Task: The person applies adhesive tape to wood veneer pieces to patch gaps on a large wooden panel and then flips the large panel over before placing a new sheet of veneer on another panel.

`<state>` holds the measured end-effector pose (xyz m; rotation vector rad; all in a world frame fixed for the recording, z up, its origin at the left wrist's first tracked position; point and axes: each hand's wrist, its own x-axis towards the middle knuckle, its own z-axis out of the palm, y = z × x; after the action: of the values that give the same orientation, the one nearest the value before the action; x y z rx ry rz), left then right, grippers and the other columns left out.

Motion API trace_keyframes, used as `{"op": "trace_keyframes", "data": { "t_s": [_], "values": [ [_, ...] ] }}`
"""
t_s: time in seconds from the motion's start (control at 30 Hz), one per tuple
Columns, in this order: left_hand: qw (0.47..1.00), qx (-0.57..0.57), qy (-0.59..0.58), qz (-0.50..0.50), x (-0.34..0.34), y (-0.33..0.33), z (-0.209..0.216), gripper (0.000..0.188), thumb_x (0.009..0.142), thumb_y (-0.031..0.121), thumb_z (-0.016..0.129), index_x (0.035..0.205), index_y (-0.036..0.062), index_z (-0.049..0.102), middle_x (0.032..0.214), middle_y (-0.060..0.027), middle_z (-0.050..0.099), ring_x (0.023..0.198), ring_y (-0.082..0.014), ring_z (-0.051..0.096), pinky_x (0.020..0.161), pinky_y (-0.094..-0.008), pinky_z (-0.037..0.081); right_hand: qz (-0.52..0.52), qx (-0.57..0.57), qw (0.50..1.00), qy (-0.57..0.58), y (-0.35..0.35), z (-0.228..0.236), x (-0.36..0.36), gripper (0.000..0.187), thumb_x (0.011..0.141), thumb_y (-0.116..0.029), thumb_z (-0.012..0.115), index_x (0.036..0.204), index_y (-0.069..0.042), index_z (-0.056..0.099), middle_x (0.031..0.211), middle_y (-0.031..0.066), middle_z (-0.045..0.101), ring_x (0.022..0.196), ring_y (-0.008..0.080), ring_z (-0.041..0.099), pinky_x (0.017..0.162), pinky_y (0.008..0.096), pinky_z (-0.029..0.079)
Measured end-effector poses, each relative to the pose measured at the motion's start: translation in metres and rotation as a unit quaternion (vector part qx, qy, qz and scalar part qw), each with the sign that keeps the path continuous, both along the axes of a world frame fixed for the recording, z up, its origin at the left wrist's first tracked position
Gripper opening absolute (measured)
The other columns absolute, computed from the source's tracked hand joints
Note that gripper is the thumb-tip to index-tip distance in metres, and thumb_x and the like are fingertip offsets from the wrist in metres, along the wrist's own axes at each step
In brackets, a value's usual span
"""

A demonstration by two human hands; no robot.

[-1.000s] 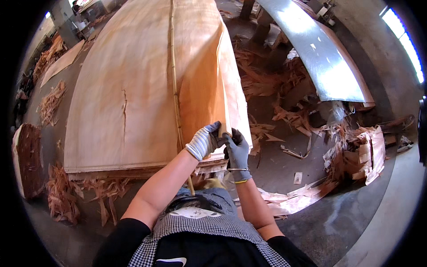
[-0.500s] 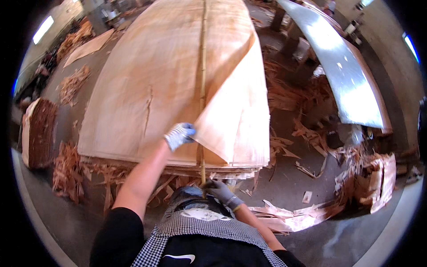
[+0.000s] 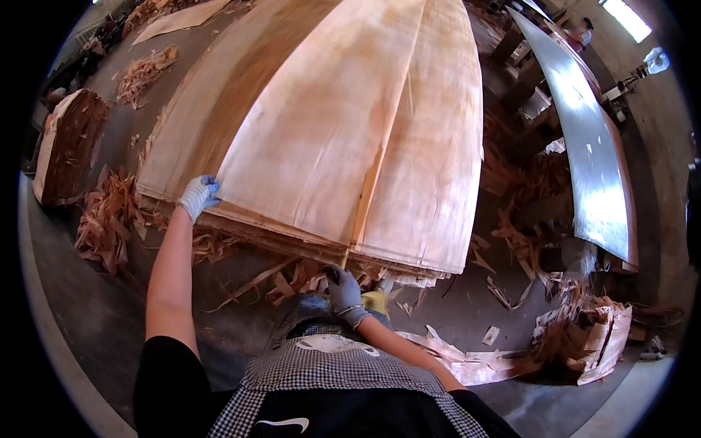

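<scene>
A tall stack of thin wood veneer sheets (image 3: pixel 164 171) lies before me. Its top veneer sheet (image 3: pixel 314 146) is spread partly over the stack, leaving a darker strip bare on the left. My left hand (image 3: pixel 198 197), in a white and blue glove, pinches that sheet's near left corner. Close to my waist, my right hand (image 3: pixel 343 292), in a grey glove, is closed around the near end of a thin yellowish stick (image 3: pixel 345 257). Most of the stick is hidden under the sheet. A long narrow gap (image 3: pixel 371 186) runs up the sheet above it.
Left of the stack stands a brown veneer bundle (image 3: pixel 69 146), near a heap of wood shreds (image 3: pixel 109 219). On the right is a long shiny metal sheet (image 3: pixel 584 139). Torn veneer scraps (image 3: pixel 591 336) lie on the floor below it. Another person (image 3: pixel 582 35) is far off.
My left hand has drawn the sheet's corner leftward, unfolding it over the stack and the stick. The stick lay exposed before. My right hand has risen slightly, and the view has shifted.
</scene>
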<state>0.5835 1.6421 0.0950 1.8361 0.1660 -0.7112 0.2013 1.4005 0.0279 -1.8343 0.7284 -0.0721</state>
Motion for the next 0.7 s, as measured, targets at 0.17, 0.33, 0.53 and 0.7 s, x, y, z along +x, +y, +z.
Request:
{"op": "trace_keyframes", "data": {
  "t_s": [0.17,0.33,0.53,0.7],
  "values": [
    [0.996,0.030,0.059,0.059,-0.013,0.023,-0.022,0.034,0.090,0.005,0.058,0.123,0.0041,0.053,0.111,-0.0107,0.059,0.091,-0.0277,0.061,0.078,-0.0459,0.058,-0.119,0.096,0.984,-0.089,-0.020,0.006,0.003,0.026,0.079,-0.001,0.065,0.103,-0.005,0.055,0.086,0.0110,0.062,0.080,0.0211,0.061,0.074,0.0332,0.050],
    [0.997,0.067,-0.010,-0.045,-0.036,0.017,-0.016,0.029,0.090,0.015,0.059,0.116,0.0013,0.057,0.101,-0.0114,0.063,0.090,-0.0242,0.063,0.074,-0.0411,0.058,-0.267,0.215,0.931,-0.128,-0.049,0.048,0.044,0.018,0.094,-0.027,0.060,0.094,-0.009,0.057,0.079,0.0024,0.059,0.063,0.0124,0.054,0.054,0.0267,0.047],
    [0.979,-0.078,0.096,-0.160,-0.098,0.041,0.008,0.054,0.086,0.048,0.064,0.114,0.0017,0.062,0.104,-0.0181,0.066,0.098,-0.0301,0.063,0.086,-0.0465,0.051,-0.150,0.301,0.933,-0.128,-0.052,0.157,0.069,0.026,0.091,-0.033,0.062,0.083,-0.010,0.053,0.059,0.0043,0.055,0.044,0.0164,0.053,0.040,0.0287,0.046],
    [0.846,-0.441,0.300,-0.002,-0.119,0.040,-0.017,0.085,0.076,0.065,0.062,0.135,0.0064,0.045,0.127,-0.0171,0.055,0.118,-0.0343,0.051,0.103,-0.0518,0.039,-0.209,0.300,0.923,-0.119,-0.057,0.190,0.060,0.026,0.092,-0.033,0.060,0.081,-0.011,0.051,0.055,0.0036,0.052,0.037,0.0164,0.050,0.033,0.0281,0.041]
  ]
}}
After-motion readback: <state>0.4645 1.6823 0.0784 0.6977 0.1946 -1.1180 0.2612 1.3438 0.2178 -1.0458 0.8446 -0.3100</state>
